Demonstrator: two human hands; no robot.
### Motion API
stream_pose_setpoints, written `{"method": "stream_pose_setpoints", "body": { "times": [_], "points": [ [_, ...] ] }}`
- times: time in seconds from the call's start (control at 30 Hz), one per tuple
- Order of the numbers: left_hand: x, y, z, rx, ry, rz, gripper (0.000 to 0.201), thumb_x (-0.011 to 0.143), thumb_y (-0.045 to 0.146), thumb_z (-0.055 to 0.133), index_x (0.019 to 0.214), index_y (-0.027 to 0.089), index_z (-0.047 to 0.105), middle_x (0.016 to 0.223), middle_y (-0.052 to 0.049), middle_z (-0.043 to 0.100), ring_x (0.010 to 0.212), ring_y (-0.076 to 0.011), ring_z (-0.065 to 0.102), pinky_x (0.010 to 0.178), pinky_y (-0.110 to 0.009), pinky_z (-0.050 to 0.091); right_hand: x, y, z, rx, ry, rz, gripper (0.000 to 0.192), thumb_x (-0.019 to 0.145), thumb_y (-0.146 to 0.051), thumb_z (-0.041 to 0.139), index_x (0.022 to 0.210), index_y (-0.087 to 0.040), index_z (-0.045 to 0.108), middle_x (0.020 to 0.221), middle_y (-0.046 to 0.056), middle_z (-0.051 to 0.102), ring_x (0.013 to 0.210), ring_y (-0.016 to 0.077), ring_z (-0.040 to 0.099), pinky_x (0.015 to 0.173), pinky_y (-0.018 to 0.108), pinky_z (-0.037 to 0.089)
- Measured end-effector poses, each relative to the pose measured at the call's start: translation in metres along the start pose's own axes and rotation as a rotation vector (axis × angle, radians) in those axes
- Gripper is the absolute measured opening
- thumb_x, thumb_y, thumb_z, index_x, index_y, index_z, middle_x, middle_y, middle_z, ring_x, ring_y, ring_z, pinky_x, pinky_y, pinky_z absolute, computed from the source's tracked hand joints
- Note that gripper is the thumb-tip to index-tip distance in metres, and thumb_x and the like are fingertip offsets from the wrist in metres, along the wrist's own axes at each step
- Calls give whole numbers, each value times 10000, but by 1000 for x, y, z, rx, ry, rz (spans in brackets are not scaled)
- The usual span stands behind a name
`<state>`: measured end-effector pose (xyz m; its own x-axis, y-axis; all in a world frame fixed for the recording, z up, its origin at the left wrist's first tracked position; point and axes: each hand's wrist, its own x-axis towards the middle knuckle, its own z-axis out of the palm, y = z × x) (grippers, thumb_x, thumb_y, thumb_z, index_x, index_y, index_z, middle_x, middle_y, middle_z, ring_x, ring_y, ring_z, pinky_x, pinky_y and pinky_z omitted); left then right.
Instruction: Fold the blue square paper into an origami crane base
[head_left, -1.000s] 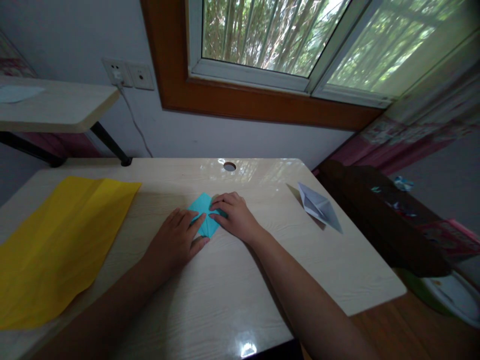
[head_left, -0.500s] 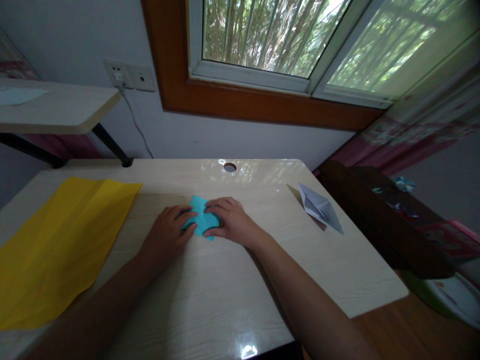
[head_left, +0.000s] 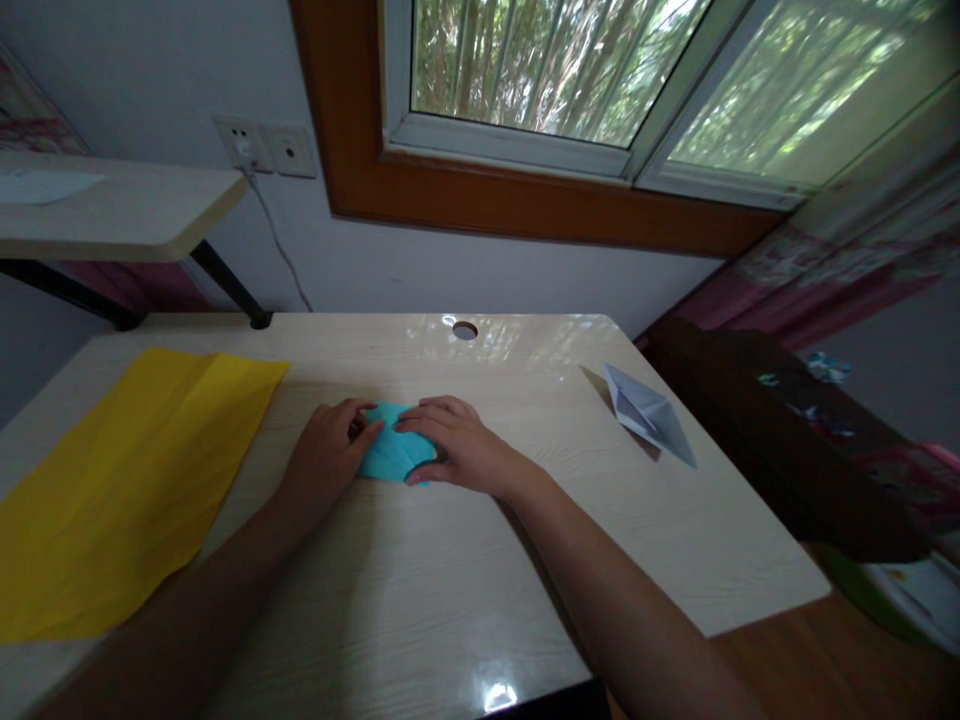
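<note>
A small folded sheet of turquoise paper (head_left: 388,458) lies on the desk between my two hands, with crease lines showing on its face. At its upper left edge, my left hand (head_left: 319,455) pinches the paper with thumb and forefinger, the other fingers curled. My right hand (head_left: 471,447) grips the right side, its fingers across the top and its thumb at the lower edge. Part of the paper's right side is hidden under that hand.
A large yellow sheet (head_left: 135,490) covers the desk's left side. A folded white paper boat (head_left: 651,418) sits near the right edge. A cable hole (head_left: 465,331) is at the back, a raised shelf (head_left: 150,215) at back left. Something black (head_left: 555,702) shows at the front edge.
The turquoise paper now looks wider and shorter, with more of its lower left part showing. My left hand has shifted slightly left and curled its fingers; my right hand has stayed nearly in place.
</note>
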<state>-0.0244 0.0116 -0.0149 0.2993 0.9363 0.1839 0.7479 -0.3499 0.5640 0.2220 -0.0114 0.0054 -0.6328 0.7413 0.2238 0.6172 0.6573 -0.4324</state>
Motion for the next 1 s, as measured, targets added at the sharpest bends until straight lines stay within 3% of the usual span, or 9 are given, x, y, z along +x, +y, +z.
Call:
{"method": "stream_pose_setpoints", "body": {
  "times": [0.3,0.5,0.77,1.0],
  "points": [
    [1,4,1,97,-2,40,196,937,369,534,911,199,626,896,-65,679,886,-270,576,824,-424,453,-1,-2,-3,-87,-45,-52,482,886,-569,655,1321,-363,636,1453,39,552,1377,297,403,1136,491,325],
    [3,4,2,170,-8,85,289,972,391,476,812,197,620,879,-63,658,852,-246,569,841,-423,427,0,-6,-7,-88,-58,-39,474,887,-552,663,1328,-379,631,1447,40,554,1370,299,410,1130,500,333],
    [7,0,3,194,-35,73,457,989,479,430,802,192,732,854,-69,607,877,-250,561,895,-458,421,0,-9,-9,-82,-63,-37,506,881,-538,677,1353,-367,611,1435,53,562,1356,298,422,1135,508,328],
    [6,-2,6,201,-4,60,421,970,464,468,780,200,736,896,-72,602,895,-248,553,899,-457,442,0,-10,-9,-87,-66,-31,495,887,-531,673,1356,-385,607,1454,46,549,1368,302,411,1143,518,320]
  ]
}}
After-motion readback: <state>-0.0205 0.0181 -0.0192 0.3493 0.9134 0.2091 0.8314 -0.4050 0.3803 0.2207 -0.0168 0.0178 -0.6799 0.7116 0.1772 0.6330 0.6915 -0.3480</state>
